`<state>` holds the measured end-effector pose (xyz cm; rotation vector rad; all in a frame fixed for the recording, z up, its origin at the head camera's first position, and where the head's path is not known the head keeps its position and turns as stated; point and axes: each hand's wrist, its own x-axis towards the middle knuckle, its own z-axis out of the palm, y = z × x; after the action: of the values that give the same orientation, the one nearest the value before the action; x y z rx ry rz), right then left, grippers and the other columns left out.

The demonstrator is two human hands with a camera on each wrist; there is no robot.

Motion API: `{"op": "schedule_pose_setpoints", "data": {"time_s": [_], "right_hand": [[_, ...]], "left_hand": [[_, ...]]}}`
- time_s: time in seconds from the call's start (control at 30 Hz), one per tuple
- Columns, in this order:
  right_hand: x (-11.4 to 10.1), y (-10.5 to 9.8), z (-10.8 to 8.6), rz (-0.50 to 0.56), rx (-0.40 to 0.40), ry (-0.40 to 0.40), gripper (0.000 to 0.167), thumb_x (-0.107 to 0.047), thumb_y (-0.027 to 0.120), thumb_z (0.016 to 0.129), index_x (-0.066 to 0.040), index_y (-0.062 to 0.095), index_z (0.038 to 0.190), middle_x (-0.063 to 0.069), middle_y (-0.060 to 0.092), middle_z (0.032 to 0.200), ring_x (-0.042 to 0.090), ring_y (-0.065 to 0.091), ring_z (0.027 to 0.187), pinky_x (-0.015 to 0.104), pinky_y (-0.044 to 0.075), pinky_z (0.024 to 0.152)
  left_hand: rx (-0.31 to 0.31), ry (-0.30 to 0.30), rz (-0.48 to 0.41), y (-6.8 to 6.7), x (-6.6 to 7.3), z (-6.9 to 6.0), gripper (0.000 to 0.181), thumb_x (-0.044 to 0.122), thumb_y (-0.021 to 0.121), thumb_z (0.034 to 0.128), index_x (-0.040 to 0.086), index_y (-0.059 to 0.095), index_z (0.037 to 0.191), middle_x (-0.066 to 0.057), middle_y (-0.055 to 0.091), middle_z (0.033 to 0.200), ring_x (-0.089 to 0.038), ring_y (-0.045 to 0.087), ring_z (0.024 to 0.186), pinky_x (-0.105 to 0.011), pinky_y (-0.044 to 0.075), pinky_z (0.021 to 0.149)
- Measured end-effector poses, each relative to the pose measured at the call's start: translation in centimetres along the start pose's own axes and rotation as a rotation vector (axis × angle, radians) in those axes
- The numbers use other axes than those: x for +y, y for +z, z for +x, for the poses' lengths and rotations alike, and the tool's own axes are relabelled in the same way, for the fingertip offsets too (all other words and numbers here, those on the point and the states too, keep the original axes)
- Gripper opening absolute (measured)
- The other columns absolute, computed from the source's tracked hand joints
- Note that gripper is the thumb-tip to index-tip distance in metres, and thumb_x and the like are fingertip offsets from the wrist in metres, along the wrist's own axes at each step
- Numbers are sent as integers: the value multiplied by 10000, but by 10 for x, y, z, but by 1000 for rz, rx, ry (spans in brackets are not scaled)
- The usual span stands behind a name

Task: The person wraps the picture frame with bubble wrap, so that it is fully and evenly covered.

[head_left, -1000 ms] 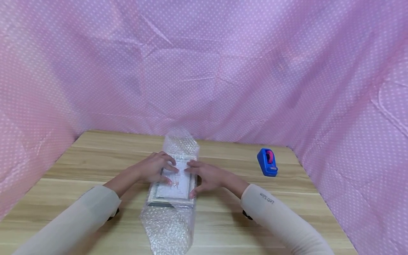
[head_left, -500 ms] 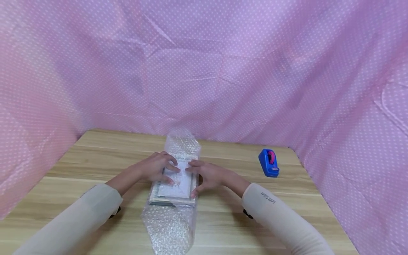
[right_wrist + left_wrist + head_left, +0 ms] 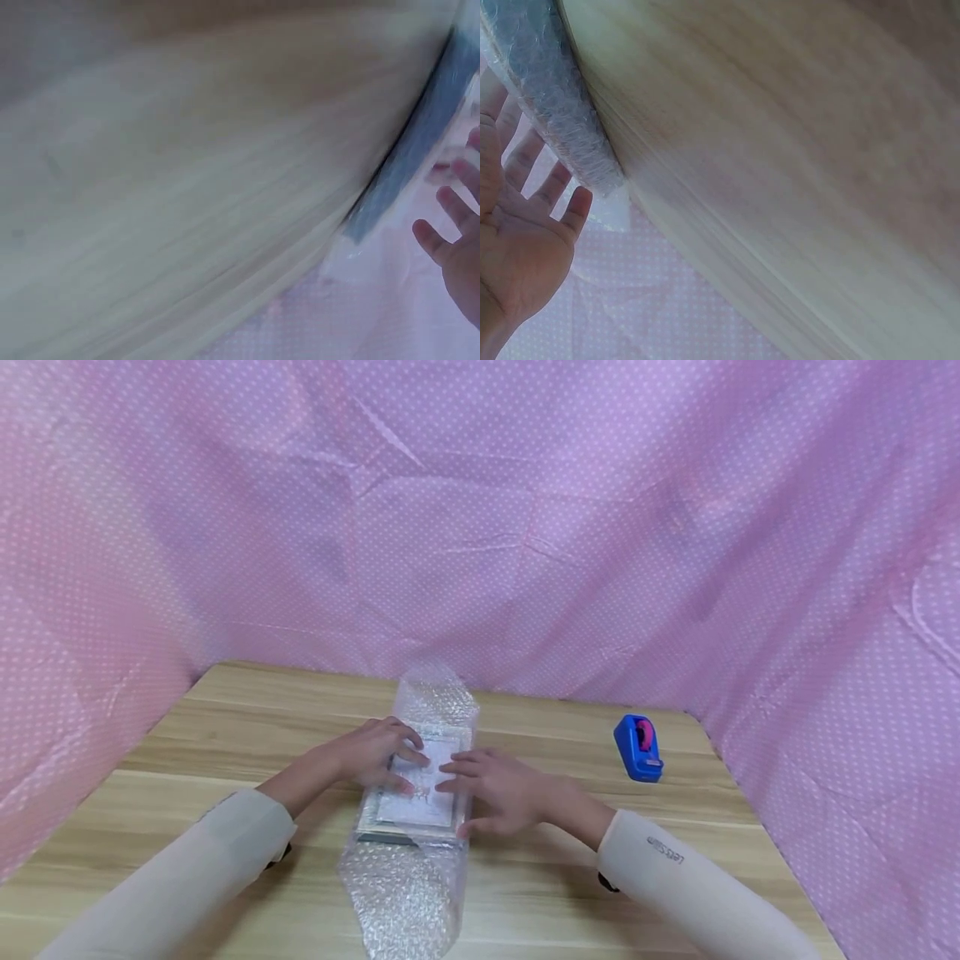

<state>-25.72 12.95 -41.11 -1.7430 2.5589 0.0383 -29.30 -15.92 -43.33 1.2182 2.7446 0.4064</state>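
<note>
In the head view, what looks like a picture frame lies flat on the wooden table under clear bubble wrap. The wrap sticks out past its near and far ends. My left hand rests on the left part of the wrapped frame, fingers spread and loosely bent. From the right, my right hand reaches over the frame's right edge, its fingers fairly straight and its thumb near the close right corner. In both wrist views the hands show open palms beside the wrapped side of the frame.
A blue tape dispenser with a pink roll stands at the right on the wooden table. Pink polka-dot cloth hangs behind the table and along both sides.
My right hand has shifted slightly right and nearer, its fingers straighter. The left hand stays in place on the frame. The whole head view has drifted a little.
</note>
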Motion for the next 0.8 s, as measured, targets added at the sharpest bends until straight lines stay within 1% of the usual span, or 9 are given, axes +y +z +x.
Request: {"op": "schedule_pose_setpoints", "data": {"time_s": [0.1,0.17,0.3,0.37,0.47,0.53,0.6,0.67,0.8], "right_hand": [[-10,1,-6,-46,-4,-59,606,-518,542,1014,-207,478,1531,64,448,1581,302,380,1467,524,323,1187],[-17,2,-10,-91,7,-101,585,-487,540,1018,-218,471,1533,54,459,1572,279,399,1453,500,334,1185],[-31,4,-17,-175,21,-168,610,-495,586,991,-235,466,1529,40,458,1572,255,420,1439,483,351,1178],[-38,8,-19,-225,40,-200,611,-505,600,983,-233,481,1517,36,468,1564,245,428,1434,473,353,1176],[-49,14,-20,-304,104,-253,562,-505,604,991,-207,549,1464,7,536,1494,207,479,1380,417,379,1155],[-53,19,-21,-382,169,-282,514,-489,596,998,-196,597,1421,-27,592,1402,165,528,1295,367,415,1109],[-56,22,-21,-440,217,-300,454,-452,582,1011,-194,634,1381,-62,624,1304,125,561,1191,313,447,1043],[-59,24,-20,-515,237,-310,401,-400,544,1032,-193,649,1359,-79,633,1235,102,571,1110,281,466,972],[-65,25,-17,-621,229,-328,344,-290,471,1061,-175,664,1322,-81,631,1178,91,564,1025,242,461,871]], "left_hand": [[-1,-8,-6,-1,1,-1,536,554,751,866,269,710,1319,-42,594,1418,-344,458,1351,-646,347,1104],[0,-9,-8,-2,1,-1,534,552,753,865,266,713,1314,-43,595,1417,-345,458,1352,-642,345,1108],[1,-6,-9,-1,1,0,535,557,753,862,266,715,1309,-45,595,1416,-345,463,1350,-635,345,1113],[2,-5,-11,0,0,0,538,562,752,860,267,716,1309,-44,594,1416,-344,463,1351,-632,346,1114],[2,-12,-14,1,-1,0,544,574,750,856,275,716,1309,-33,591,1418,-337,453,1358,-627,340,1116],[5,-12,-18,1,-2,0,543,566,756,854,271,717,1307,-34,592,1416,-337,453,1358,-629,337,1117],[8,-11,-22,0,-1,0,539,558,761,852,269,719,1305,-32,594,1413,-335,454,1357,-629,336,1118],[11,-7,-23,-1,-1,0,534,548,765,853,264,719,1303,-36,596,1411,-339,456,1355,-628,339,1117],[12,-2,-23,-1,-1,0,523,530,769,859,255,721,1302,-43,598,1408,-350,457,1355,-625,349,1113]]}}
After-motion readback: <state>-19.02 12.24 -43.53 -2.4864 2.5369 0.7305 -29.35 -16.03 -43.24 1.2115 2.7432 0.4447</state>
